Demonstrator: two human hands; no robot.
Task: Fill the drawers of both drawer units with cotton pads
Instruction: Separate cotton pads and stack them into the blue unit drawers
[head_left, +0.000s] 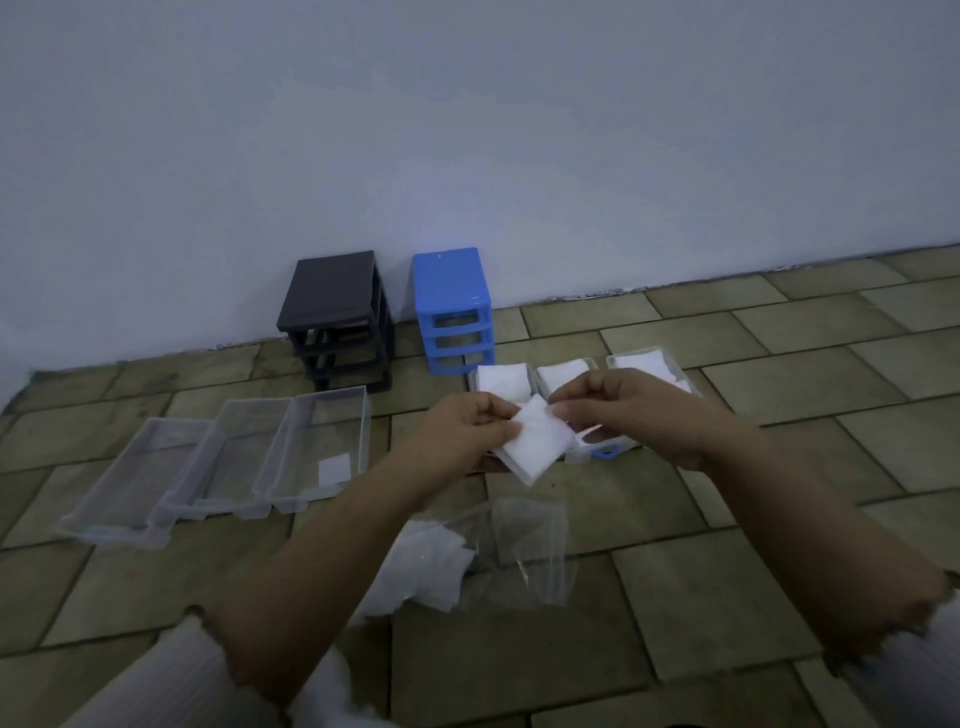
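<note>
A small stack of white cotton pads (535, 441) is held above the floor between both hands. My left hand (467, 431) pinches its left edge, and my right hand (623, 410) pinches its top right corner. Behind them lie three small clear drawers with blue handles; each one, such as the far right drawer (644, 366), holds white pads. Against the wall stand a black drawer unit (337, 317) and a blue drawer unit (454, 309), both with their drawers out. Three larger clear drawers (249, 457) lie side by side on the left.
A clear plastic bag (530, 540) with more white cotton pads (426, 566) spilling from it lies on the tiled floor below my hands. A white wall (467, 130) runs behind the units. A single pad (334, 470) sits in the rightmost large drawer.
</note>
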